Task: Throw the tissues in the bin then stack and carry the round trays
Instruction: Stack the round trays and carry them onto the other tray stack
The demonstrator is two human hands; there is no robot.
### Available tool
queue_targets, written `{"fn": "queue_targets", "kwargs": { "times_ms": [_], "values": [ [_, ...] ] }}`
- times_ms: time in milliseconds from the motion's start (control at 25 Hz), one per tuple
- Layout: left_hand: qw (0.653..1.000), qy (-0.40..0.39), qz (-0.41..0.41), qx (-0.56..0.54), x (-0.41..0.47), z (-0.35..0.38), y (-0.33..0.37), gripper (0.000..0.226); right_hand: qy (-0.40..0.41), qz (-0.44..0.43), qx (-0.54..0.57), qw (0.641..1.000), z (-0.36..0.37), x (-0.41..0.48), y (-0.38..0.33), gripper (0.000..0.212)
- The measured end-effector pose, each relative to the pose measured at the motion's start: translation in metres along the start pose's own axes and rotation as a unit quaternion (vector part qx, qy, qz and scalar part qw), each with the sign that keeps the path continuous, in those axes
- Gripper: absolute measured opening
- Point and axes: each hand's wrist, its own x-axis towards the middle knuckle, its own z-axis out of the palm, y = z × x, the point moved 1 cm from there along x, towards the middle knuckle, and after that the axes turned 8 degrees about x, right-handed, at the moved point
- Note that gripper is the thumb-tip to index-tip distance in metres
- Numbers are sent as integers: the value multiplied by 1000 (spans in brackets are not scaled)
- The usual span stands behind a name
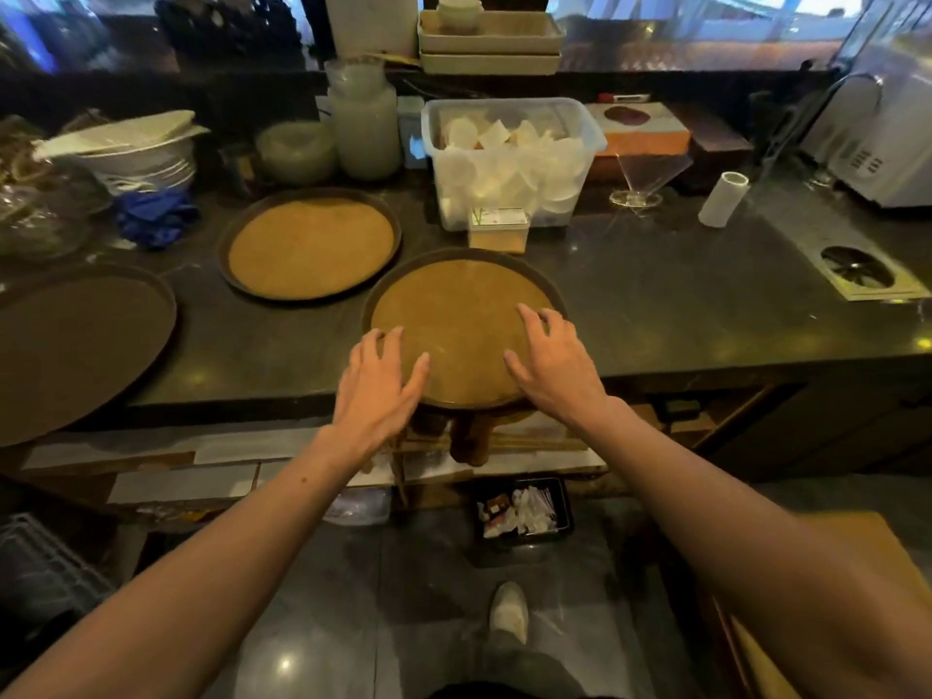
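Three round brown trays lie on the dark counter. The nearest tray (461, 315) juts over the counter's front edge. My left hand (375, 391) hovers with fingers spread at its left rim, and my right hand (552, 360) rests with fingers spread on its right side. Neither hand grips anything. A second tray (310, 244) sits behind and to the left. The third, darker tray (75, 340) is at the far left and hangs over the edge. On the floor below, a small black bin (524, 512) holds crumpled tissues.
A clear tub of white cups (509, 158) and a small box (498, 229) stand just behind the nearest tray. Stacked bowls (141, 153) and a blue cloth (154, 216) are at the left. A paper roll (722, 199), a glass funnel (638, 181) and a counter drain (857, 269) are at the right.
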Motion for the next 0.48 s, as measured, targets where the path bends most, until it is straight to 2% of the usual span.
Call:
{"fn": "queue_targets", "kwargs": {
  "times_ms": [280, 480],
  "values": [
    [986, -65, -148, -24, 77, 23, -10, 67, -86, 112, 27, 990, 3, 78, 75, 68],
    [970, -108, -213, -35, 119, 37, -45, 70, -134, 189, 55, 971, 24, 115, 103, 71]
  ]
}}
